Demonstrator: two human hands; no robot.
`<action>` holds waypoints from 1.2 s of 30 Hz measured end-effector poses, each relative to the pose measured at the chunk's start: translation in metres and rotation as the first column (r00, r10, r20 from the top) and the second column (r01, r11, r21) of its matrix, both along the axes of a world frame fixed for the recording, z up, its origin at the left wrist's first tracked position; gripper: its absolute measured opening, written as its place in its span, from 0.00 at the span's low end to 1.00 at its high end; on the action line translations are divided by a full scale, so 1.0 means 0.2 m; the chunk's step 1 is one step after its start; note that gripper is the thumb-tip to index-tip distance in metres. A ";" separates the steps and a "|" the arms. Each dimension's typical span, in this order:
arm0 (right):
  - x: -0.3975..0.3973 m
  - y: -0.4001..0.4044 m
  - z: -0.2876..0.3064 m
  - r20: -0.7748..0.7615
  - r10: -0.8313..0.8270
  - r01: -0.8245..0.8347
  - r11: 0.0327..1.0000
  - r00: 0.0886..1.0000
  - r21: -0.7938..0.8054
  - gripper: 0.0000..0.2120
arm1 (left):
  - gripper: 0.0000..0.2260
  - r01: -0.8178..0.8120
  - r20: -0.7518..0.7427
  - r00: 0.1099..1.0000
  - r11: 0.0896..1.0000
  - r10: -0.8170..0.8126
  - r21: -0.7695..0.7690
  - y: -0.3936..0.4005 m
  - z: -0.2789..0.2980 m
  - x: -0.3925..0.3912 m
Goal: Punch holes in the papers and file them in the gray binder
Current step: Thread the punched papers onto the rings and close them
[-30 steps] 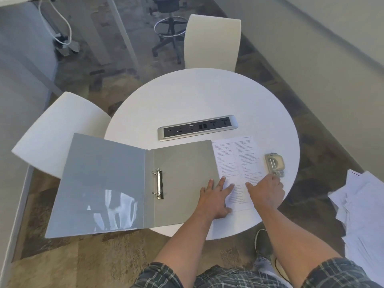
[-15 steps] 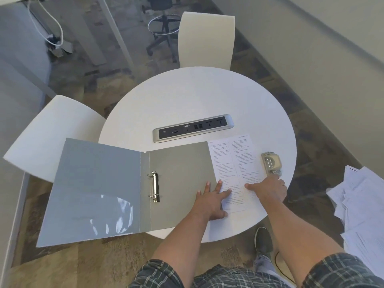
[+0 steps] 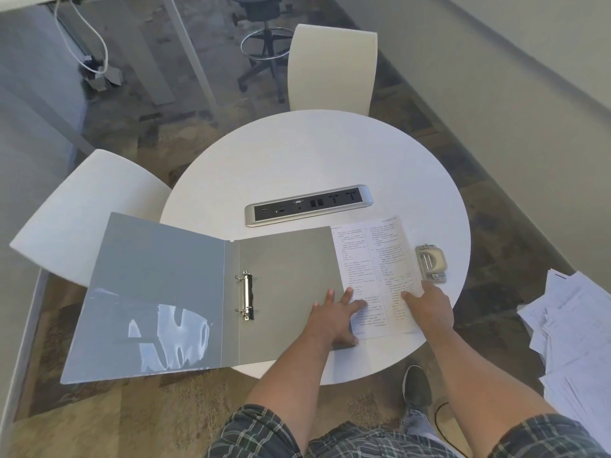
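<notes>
The gray binder (image 3: 284, 285) lies open on the round white table (image 3: 314, 153), its left cover hanging past the table edge, with its metal rings (image 3: 246, 296) at the spine. A printed paper (image 3: 373, 259) lies flat to the right of the binder. My left hand (image 3: 334, 317) rests palm down, fingers spread, across the binder's right edge and the paper's left edge. My right hand (image 3: 429, 307) lies flat on the paper's lower right part. A small metal hole punch (image 3: 430, 262) sits just beyond my right hand, beside the paper.
A silver power outlet strip (image 3: 309, 209) is set into the table's middle. White chairs stand at the left (image 3: 82, 213) and far side (image 3: 332, 67). A loose pile of papers (image 3: 575, 345) lies on the floor at right. My shoe (image 3: 417, 385) shows under the table edge.
Both hands stay flat on the paper and binder. My right hand has slid slightly down and away from the hole punch. The camera view shifted a little.
</notes>
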State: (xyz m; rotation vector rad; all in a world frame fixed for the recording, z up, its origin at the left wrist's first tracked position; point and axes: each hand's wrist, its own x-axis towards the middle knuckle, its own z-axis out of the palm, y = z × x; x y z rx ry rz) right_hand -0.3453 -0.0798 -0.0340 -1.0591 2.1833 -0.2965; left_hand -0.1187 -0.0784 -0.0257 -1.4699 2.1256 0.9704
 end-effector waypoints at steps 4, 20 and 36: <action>-0.02 0.00 0.01 0.088 0.008 0.001 0.995 0.996 -0.102 0.18 | 0.41 -0.047 -0.044 0.998 0.999 0.047 0.011 0.02 -0.01 -0.01; -0.05 0.02 0.21 0.626 -0.220 0.550 0.733 0.748 -0.400 0.03 | 0.40 -0.705 -0.450 0.476 0.634 0.756 0.319 -0.06 0.14 0.02; 0.41 -0.02 0.20 0.513 0.186 -0.077 0.971 0.838 -0.227 0.14 | 0.06 -0.879 -0.611 0.029 0.311 0.791 0.361 -0.12 0.44 0.37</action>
